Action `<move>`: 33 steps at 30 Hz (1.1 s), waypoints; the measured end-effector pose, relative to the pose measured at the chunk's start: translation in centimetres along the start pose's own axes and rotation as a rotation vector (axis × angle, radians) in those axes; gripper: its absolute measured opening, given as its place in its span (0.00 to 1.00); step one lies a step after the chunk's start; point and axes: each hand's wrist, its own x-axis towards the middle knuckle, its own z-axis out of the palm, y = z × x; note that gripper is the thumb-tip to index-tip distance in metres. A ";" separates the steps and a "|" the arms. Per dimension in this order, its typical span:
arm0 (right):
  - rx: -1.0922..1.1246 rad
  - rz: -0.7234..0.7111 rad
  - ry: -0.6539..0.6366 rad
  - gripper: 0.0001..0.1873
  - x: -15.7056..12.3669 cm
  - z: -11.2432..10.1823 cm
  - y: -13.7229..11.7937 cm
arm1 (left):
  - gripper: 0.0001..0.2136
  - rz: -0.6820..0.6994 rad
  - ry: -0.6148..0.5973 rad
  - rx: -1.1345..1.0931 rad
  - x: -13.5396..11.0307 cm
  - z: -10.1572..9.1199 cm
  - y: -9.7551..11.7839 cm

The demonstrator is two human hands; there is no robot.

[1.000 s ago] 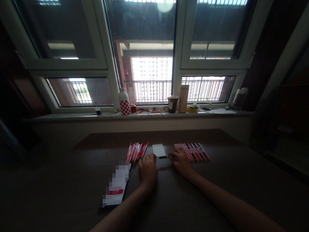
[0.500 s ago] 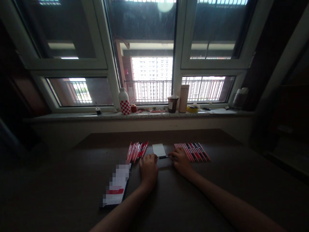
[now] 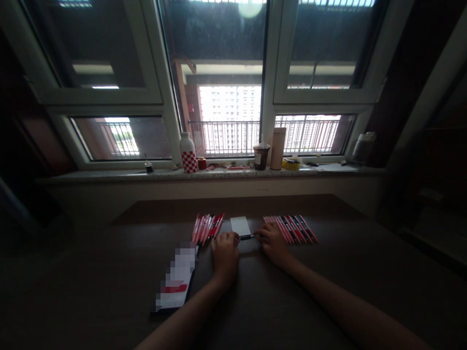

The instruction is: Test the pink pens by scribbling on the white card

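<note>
A dark pen (image 3: 246, 237) lies crosswise between my two hands, just in front of a small white card (image 3: 240, 225). My left hand (image 3: 225, 252) has its fingers closed on the pen's left end. At the other end my right hand (image 3: 272, 241) pinches it between thumb and fingers. Beyond and left of my left hand is a group of red and pink pens (image 3: 206, 228). A row of pink, red and black pens (image 3: 292, 229) lies beside my right hand, which partly covers its left side.
Near my left forearm a phone-like flat thing (image 3: 177, 282) with a blurred screen lies on the dark table (image 3: 109, 272). Behind, the windowsill (image 3: 160, 175) carries a checkered bottle (image 3: 188, 154), a drink cup (image 3: 260, 156), a tan cylinder (image 3: 278, 148) and a yellow tape roll (image 3: 291, 164).
My left hand has shifted very slightly right along the pen. The right hand and the other things stay where they were.
</note>
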 end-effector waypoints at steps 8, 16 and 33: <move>0.005 0.005 -0.013 0.13 0.1 -0.2 -0.3 | 0.09 0.007 -0.007 -0.035 0.0 0.0 0.1; 0.009 -0.003 -0.006 0.13 0.0 -0.2 -0.4 | 0.10 0.012 -0.019 -0.096 0.1 0.1 -0.1; 0.020 0.003 0.011 0.13 0.0 0.0 -0.1 | 0.16 0.032 0.026 -0.086 0.0 0.2 -0.2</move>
